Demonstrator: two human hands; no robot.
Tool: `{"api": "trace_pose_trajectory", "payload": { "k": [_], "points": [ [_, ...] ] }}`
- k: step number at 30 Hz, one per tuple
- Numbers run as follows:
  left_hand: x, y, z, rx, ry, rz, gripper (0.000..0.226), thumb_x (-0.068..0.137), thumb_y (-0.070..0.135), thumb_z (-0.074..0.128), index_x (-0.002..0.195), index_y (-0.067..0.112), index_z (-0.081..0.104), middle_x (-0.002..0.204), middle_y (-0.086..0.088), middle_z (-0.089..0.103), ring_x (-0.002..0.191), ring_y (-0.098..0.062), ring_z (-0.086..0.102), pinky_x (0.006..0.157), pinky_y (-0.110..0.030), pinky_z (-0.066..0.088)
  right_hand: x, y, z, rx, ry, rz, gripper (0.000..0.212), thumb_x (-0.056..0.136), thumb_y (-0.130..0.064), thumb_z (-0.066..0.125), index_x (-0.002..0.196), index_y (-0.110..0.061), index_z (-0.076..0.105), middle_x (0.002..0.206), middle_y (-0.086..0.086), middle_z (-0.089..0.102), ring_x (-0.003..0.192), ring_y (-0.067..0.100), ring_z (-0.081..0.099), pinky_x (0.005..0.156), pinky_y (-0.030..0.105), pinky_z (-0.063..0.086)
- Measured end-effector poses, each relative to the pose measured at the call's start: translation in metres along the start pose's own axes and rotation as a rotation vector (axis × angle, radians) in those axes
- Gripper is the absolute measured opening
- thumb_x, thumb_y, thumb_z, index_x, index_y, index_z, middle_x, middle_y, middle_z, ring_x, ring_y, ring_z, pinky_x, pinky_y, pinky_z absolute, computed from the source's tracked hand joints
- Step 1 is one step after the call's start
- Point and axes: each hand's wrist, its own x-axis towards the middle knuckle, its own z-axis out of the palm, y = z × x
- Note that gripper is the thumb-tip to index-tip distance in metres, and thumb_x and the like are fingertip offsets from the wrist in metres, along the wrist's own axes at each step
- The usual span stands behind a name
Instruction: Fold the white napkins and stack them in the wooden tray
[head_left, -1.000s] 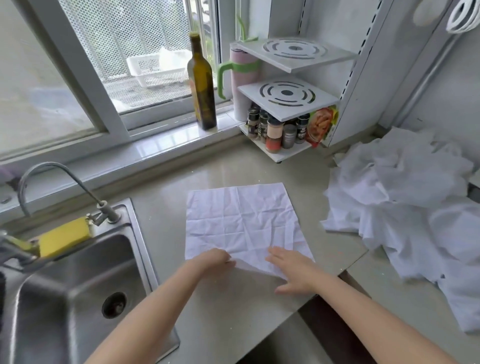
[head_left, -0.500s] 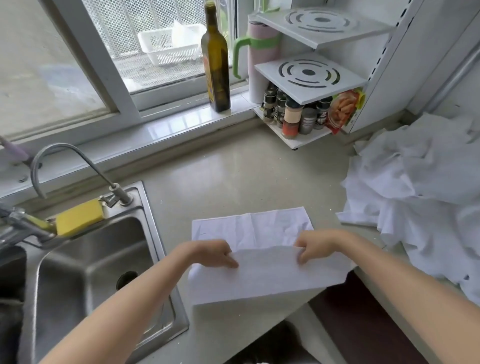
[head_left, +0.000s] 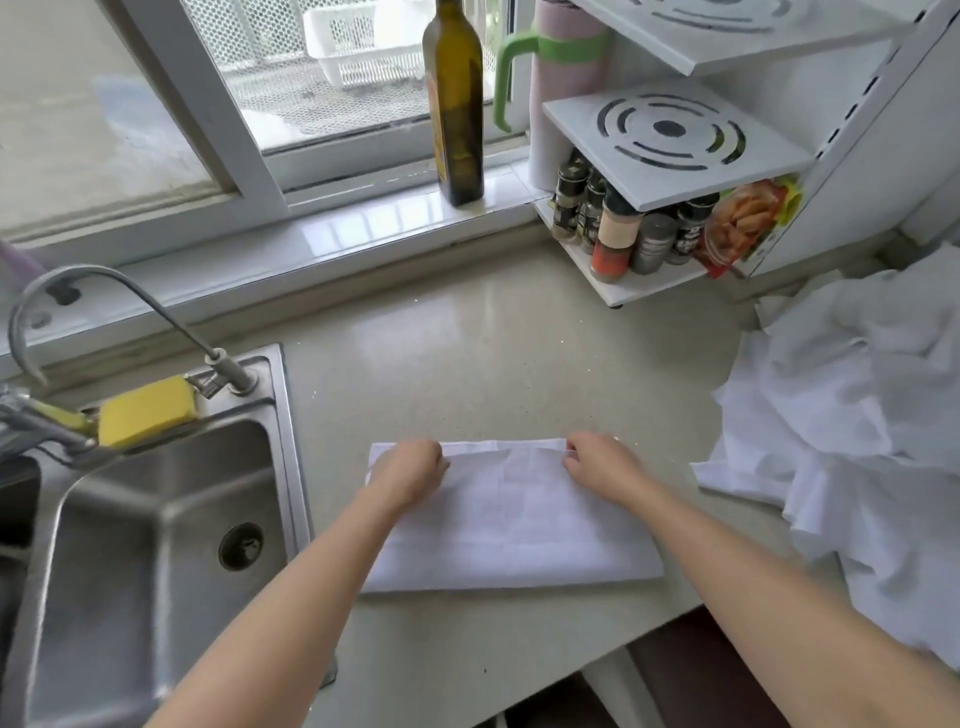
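I see the napkin lying folded in half on the counter, with my left hand and right hand curled on its far corners, apparently pinching them, though the fingertips are hidden. At three o'clock the pile of unfolded napkins runs off frame.

Home kitchen, sink, spice jars

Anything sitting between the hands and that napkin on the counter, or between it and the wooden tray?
Nothing lies between them: the left hand and right hand both already pinch the far edge of the folded napkin. The wooden tray is not in view, so that path cannot be judged.
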Motion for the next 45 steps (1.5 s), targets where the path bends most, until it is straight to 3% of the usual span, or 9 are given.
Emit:
{"api": "trace_pose_trajectory", "payload": {
  "k": [3,7,12,20,37,39,42,43,45],
  "points": [
    [0.004,-0.002,0.010,-0.003,0.055,-0.006,0.032,0.102,0.023,0.033,0.101,0.003,0.059,0.109,-0.014,0.060,0.103,-0.031,0.055,0.076,-0.034,0.042,0.007,0.004,0.005,-0.017,0.047,-0.022,0.017,0.095,-0.017,0.038,0.093,-0.013,0.054,0.113,0.015,0.062,0.104,0.032,0.057,0.073,0.032,0.038],
    [0.004,-0.008,0.021,0.062,0.090,-0.059,0.026,0.101,0.014,0.030,0.110,0.008,0.054,0.116,-0.015,0.052,0.112,-0.031,0.048,0.087,-0.040,0.043,0.009,0.004,0.013,-0.088,0.084,-0.087,0.021,0.099,-0.015,0.033,0.111,-0.009,0.049,0.120,0.011,0.057,0.111,0.028,0.052,0.084,0.035,0.039],
    [0.009,-0.009,0.022,0.133,0.097,-0.112,0.025,0.099,0.008,0.030,0.115,0.008,0.050,0.116,-0.016,0.048,0.109,-0.033,0.050,0.073,-0.037,0.039,0.010,0.000,0.015,-0.174,0.119,-0.086,0.024,0.097,-0.010,0.032,0.116,-0.011,0.047,0.122,0.008,0.054,0.114,0.027,0.049,0.087,0.035,0.037],
    [0.018,-0.009,0.023,0.190,0.133,-0.074,0.028,0.101,0.020,0.029,0.116,0.007,0.049,0.113,-0.019,0.052,0.101,-0.037,0.055,0.089,-0.039,0.041,0.010,-0.002,0.018,-0.177,0.134,0.012,0.029,0.093,-0.014,0.037,0.119,-0.011,0.050,0.125,0.009,0.051,0.118,0.026,0.044,0.096,0.033,0.033],
    [0.029,-0.010,0.023,0.229,0.151,-0.061,0.030,0.105,0.027,0.027,0.114,0.010,0.049,0.108,-0.017,0.056,0.097,-0.033,0.058,0.073,-0.035,0.040,0.013,-0.004,0.015,-0.290,0.109,0.103,0.035,0.093,-0.013,0.033,0.125,-0.012,0.048,0.130,0.009,0.049,0.121,0.026,0.043,0.100,0.035,0.032],
    [0.029,-0.011,0.024,0.232,0.158,-0.053,0.029,0.104,0.027,0.027,0.113,0.010,0.049,0.108,-0.017,0.056,0.096,-0.033,0.059,0.071,-0.034,0.038,0.011,-0.006,0.014,-0.318,0.175,0.105,0.033,0.090,-0.012,0.038,0.121,-0.012,0.050,0.124,0.008,0.052,0.115,0.026,0.046,0.097,0.036,0.034],
    [0.028,-0.011,0.023,0.225,0.182,-0.054,0.028,0.104,0.026,0.028,0.112,0.011,0.050,0.107,-0.017,0.056,0.096,-0.034,0.059,0.071,-0.034,0.038,0.003,-0.016,0.015,-0.373,0.493,-0.013,0.032,0.075,-0.011,0.064,0.107,-0.007,0.058,0.110,0.015,0.057,0.106,0.033,0.053,0.098,0.045,0.035],
    [0.028,-0.011,0.024,0.226,0.191,-0.055,0.028,0.104,0.026,0.028,0.112,0.011,0.050,0.107,-0.017,0.057,0.095,-0.033,0.058,0.072,-0.035,0.039,-0.001,-0.020,0.022,-0.320,0.572,-0.112,0.035,0.076,-0.013,0.066,0.109,-0.005,0.057,0.117,0.019,0.057,0.113,0.036,0.052,0.103,0.047,0.030],
    [0.027,-0.012,0.023,0.242,0.196,-0.052,0.027,0.104,0.025,0.028,0.111,0.011,0.050,0.106,-0.016,0.057,0.094,-0.033,0.058,0.075,-0.036,0.042,-0.018,-0.032,0.047,-0.220,0.547,-0.277,0.040,0.087,-0.024,0.050,0.123,-0.006,0.051,0.137,0.020,0.048,0.130,0.036,0.043,0.111,0.047,0.020]
  ]
}}
